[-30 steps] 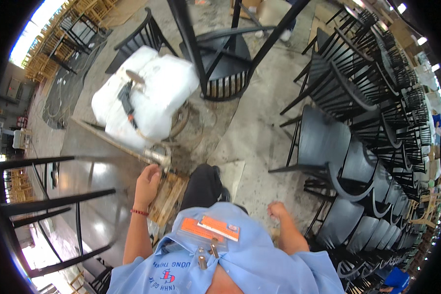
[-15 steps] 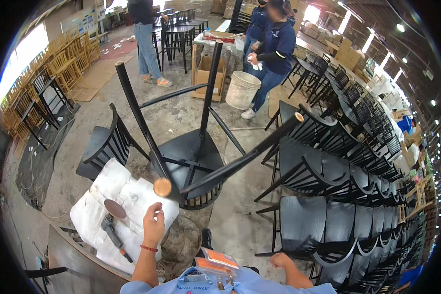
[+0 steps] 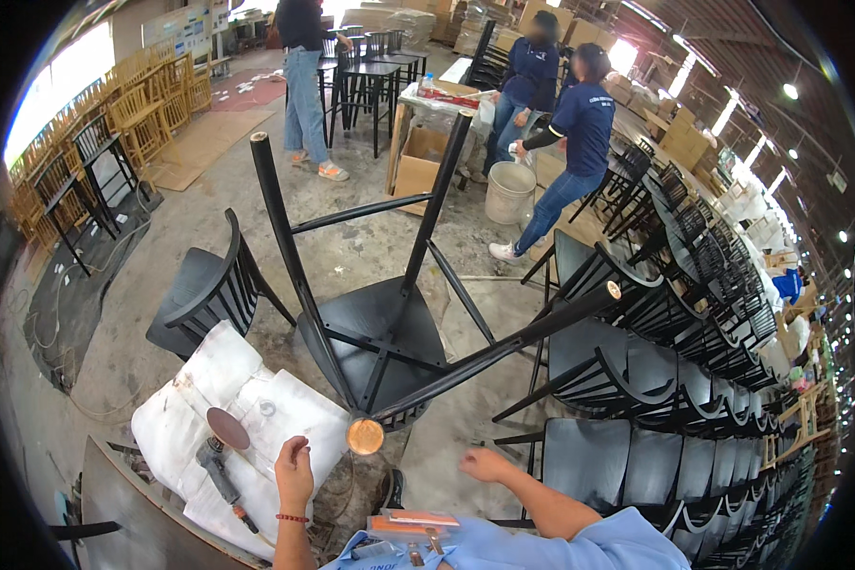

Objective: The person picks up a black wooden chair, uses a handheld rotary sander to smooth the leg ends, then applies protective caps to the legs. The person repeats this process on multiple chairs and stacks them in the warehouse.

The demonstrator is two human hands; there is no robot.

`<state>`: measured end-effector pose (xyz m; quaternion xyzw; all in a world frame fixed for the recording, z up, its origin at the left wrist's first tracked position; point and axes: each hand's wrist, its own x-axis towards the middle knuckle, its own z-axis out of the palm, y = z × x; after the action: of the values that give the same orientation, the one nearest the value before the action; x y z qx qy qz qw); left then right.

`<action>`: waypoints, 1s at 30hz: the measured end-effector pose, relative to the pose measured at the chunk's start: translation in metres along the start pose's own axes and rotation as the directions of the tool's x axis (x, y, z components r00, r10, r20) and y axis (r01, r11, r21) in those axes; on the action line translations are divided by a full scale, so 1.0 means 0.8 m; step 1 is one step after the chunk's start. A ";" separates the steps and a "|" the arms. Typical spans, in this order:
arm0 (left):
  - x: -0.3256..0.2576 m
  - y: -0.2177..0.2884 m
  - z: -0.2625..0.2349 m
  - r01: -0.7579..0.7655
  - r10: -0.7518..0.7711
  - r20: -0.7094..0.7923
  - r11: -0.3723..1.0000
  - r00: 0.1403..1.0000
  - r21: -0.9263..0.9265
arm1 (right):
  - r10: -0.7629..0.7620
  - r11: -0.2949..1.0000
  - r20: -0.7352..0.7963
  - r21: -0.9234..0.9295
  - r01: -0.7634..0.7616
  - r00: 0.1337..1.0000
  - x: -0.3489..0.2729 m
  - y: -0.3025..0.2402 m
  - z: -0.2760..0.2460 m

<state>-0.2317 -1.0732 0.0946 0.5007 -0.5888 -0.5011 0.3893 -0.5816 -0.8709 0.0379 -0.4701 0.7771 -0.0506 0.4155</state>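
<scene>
A black chair with a spindle back is upside down before me, its seat underside (image 3: 374,342) and cross braces showing. Its legs point up; the nearest leg ends in a bare wood tip (image 3: 365,436). My left hand (image 3: 294,470), a red bead bracelet at the wrist, hovers by this tip with loosely bent fingers and nothing in them. My right hand (image 3: 483,465) is right of the leg, half curled, touching nothing I can see. Left of my left hand, a disc sander (image 3: 220,480) with a brown round disc (image 3: 228,428) lies on white padding (image 3: 176,418).
Another black chair (image 3: 204,294) stands at left. Rows of black chairs (image 3: 584,456) fill the right side. Farther off, two people (image 3: 579,133) stand by a white bucket (image 3: 510,193) and a cardboard box (image 3: 418,171); a third person (image 3: 304,85) is near black stools. Cables lie on the left floor.
My right hand has come forward and left, toward the chair. My left hand has dropped slightly away from the leg tip. The view has shifted, and a co-worker bends toward the bucket.
</scene>
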 end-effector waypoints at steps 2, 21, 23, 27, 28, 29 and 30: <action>-0.010 -0.010 -0.010 0.051 -0.052 -0.061 0.998 0.997 -0.025 | -0.140 0.965 -0.098 0.211 0.158 0.985 -0.012 -0.118 -0.053; -0.036 0.074 0.059 0.046 -0.033 -0.157 0.996 0.987 0.076 | -0.774 0.467 -0.254 0.390 0.794 0.580 -0.039 -0.233 -0.178; -0.023 0.087 0.056 -0.014 0.029 -0.187 0.997 0.982 0.079 | -0.809 0.429 -0.237 0.389 0.815 0.539 -0.064 -0.183 -0.218; 0.029 0.122 0.070 -0.178 0.217 -0.342 0.974 0.914 0.142 | -0.623 0.345 -0.405 0.626 0.699 0.670 -0.057 -0.081 -0.271; 0.040 0.128 0.073 -0.257 0.279 -0.398 0.960 0.874 0.108 | -0.574 0.329 -0.520 0.562 0.759 0.633 -0.065 -0.069 -0.285; 0.052 0.136 0.070 -0.269 0.272 -0.401 0.961 0.875 0.065 | -0.465 0.341 -0.581 0.579 0.740 0.668 -0.064 -0.061 -0.290; 0.063 0.144 0.078 -0.285 0.285 -0.359 0.957 0.889 0.053 | -0.335 0.361 -0.640 0.591 0.721 0.692 -0.064 -0.048 -0.294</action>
<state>-0.3247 -1.1107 0.1934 0.4925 -0.5734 -0.3377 0.5609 -0.7073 -0.9259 0.2395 -0.4311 0.5284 -0.6331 0.3663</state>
